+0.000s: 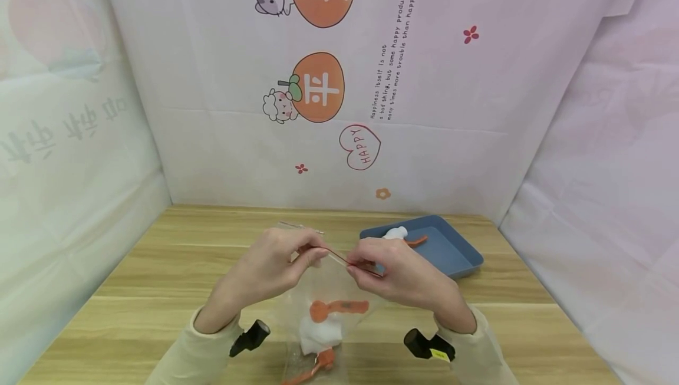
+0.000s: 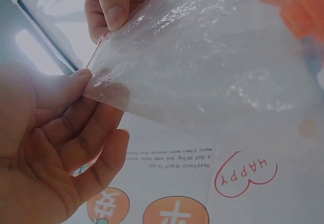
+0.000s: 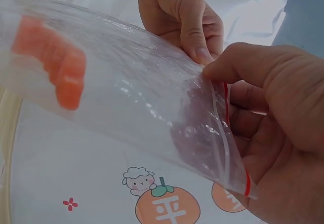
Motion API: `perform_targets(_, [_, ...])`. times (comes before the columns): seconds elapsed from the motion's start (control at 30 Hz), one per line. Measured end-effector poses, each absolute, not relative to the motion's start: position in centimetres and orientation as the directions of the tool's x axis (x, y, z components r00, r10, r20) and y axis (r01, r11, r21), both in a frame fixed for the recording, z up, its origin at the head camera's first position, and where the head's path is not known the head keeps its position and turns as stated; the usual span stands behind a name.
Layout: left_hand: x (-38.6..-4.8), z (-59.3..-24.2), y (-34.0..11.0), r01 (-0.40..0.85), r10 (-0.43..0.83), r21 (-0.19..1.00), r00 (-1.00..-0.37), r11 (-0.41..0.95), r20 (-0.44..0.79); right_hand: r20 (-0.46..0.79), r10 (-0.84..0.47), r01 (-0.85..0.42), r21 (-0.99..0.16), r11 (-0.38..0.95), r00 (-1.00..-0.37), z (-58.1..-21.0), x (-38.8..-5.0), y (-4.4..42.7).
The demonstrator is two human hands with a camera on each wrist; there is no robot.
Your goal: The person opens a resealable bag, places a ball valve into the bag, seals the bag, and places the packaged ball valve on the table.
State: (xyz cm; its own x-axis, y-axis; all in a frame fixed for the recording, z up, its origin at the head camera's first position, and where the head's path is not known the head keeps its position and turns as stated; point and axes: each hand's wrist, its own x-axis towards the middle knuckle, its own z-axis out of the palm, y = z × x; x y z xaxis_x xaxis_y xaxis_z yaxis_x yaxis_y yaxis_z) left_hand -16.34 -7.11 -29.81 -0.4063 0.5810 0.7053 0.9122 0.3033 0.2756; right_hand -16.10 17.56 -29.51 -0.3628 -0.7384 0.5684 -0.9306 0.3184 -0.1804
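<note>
A clear zip bag (image 1: 323, 285) with a red line along its top edge hangs between the two hands. Inside it are an orange item (image 1: 347, 307), a white item (image 1: 321, 334) and another orange piece (image 1: 325, 359) lower down. The left hand (image 1: 276, 264) pinches the bag's top edge at one end; in the left wrist view the thumb of that hand (image 2: 61, 127) presses on the corner. The right hand (image 1: 400, 270) pinches the same edge farther right, and in the right wrist view its thumb and fingers (image 3: 273, 92) hold the red-lined strip.
A blue tray (image 1: 451, 249) stands at the back right of the wooden table (image 1: 175, 273), holding a white item (image 1: 395, 233) and an orange piece (image 1: 417, 242). Another clear bag edge (image 1: 301, 227) lies behind the left hand. Printed cloth (image 1: 239, 155) walls the back and sides.
</note>
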Motion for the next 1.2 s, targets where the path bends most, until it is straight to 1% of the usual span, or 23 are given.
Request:
perform_targets(0.3, [-16.37, -29.60, -7.39, 0.901, 0.573, 0.290, -0.430, 0.323, 0.698, 0.558, -0.741, -0.926, -0.171, 0.337, -0.373, -29.56, -15.98, 17.63])
perform_targets(0.47, [-16.46, -29.61, -7.53, 0.902, 0.567, 0.289, -0.428, 0.322, 0.704, 0.551, -0.741, -0.921, -0.171, 0.350, -0.384, -29.49, -15.88, 17.66])
perform_targets(0.77, [-16.47, -29.60, -7.82, 0.905, 0.564, 0.289, -0.422, 0.313, 0.710, 0.567, -0.749, -0.936, -0.139, 0.325, -0.344, -29.47, -15.84, 17.68])
perform_targets(1.0, [-16.59, -29.58, -7.94, 0.908, 0.560, 0.286, -0.415, 0.307, 0.717, 0.579, -0.746, -0.939, -0.112, 0.326, -0.329, -29.49, -15.62, 17.60])
perform_targets(1.2, [-16.47, -29.47, -7.96, 0.908, 0.552, 0.281, -0.413, 0.312, 0.724, 0.575, -0.747, -0.937, -0.113, 0.332, -0.334, -29.45, -15.56, 17.64])
